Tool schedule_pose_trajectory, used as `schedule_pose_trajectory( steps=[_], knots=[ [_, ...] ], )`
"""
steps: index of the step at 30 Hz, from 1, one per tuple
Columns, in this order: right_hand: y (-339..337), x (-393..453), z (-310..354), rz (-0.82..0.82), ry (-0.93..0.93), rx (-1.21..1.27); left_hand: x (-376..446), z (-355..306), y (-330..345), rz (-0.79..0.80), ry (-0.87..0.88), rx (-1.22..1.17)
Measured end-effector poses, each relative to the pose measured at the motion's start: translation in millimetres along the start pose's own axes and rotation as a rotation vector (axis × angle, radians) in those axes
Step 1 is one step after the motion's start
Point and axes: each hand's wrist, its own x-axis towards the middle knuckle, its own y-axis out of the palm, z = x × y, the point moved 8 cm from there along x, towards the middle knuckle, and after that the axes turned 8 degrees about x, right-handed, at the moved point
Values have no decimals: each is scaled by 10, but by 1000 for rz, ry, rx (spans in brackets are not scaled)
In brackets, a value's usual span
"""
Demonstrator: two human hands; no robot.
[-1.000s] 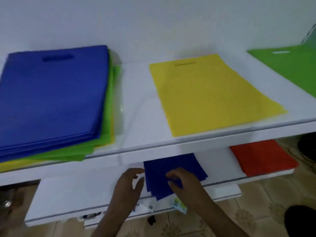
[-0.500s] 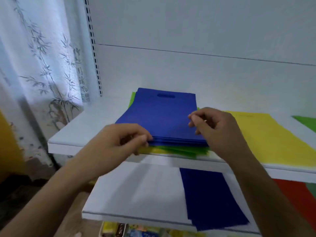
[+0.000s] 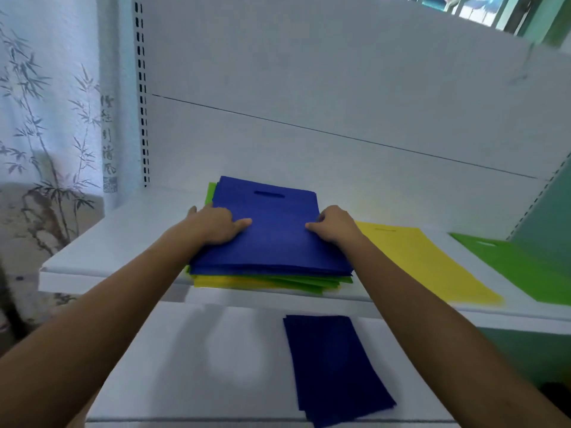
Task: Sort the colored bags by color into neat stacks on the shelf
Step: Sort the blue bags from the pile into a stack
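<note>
Sorting early: mixed stack (image 3: 272, 273) on upper shelf (image 3: 123, 242), blue over green and yellow; left hand (image 3: 213, 225) and right hand (image 3: 335, 225) grip top blue bags (image 3: 272, 230); sorted so far: yellow bag (image 3: 417, 261), green bag (image 3: 525, 267), blue pile (image 3: 333, 366) on lower shelf (image 3: 185, 366).

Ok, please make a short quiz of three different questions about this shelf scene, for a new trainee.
1. True or false: both hands grip the blue bags on top of the mixed pile.
2. Which colours show beneath the blue bags at the pile's front edge?
3. Where does the separate blue stack lie? A) lower shelf B) upper shelf C) floor

Key:
1. True: the left hand and right hand hold its two sides.
2. Green bags and yellow bags.
3. A
</note>
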Motion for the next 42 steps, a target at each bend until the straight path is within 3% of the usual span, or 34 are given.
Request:
schedule_pose_trajectory(
  steps=[5, 10, 13, 16, 21, 26, 31, 35, 40, 42],
  knots=[
    [-117, -64, 59, -53, -73, 93, -66, -183, -28, -42, 47, -85],
    [-215, -172, -157, -26, 183, 645, -167, -304, -85, -80, 56, -135],
    [-211, -232, -202, 74, 232, 702, -202, -395, -97, -96, 79, -135],
    [-237, -245, -233, 84, 148, 655, -206, -456, -66, -113, 88, -141],
    [-539, -396, -106, -137, -143, 426, -253, -506, -79, -143, 83, -269],
    [-944, -824, -9, -140, -310, 726, -284, -452, -227, -248, 40, -537],
    [-1276, -1177, -236, -177, -264, 1040, -415, -663, -297, -92, 124, -1270],
    [-1452, -1371, -725, -266, -152, 979, -785, -1226, -360, 44, 252, -1366],
    [-1771, -1737, -1611, -407, -95, 923, -1109, -2034, 63, 354, 253, -1421],
    [-1703, -1799, -1767, -389, -84, 900, -1193, -2148, 254, 415, 264, -1412]
  ],
)
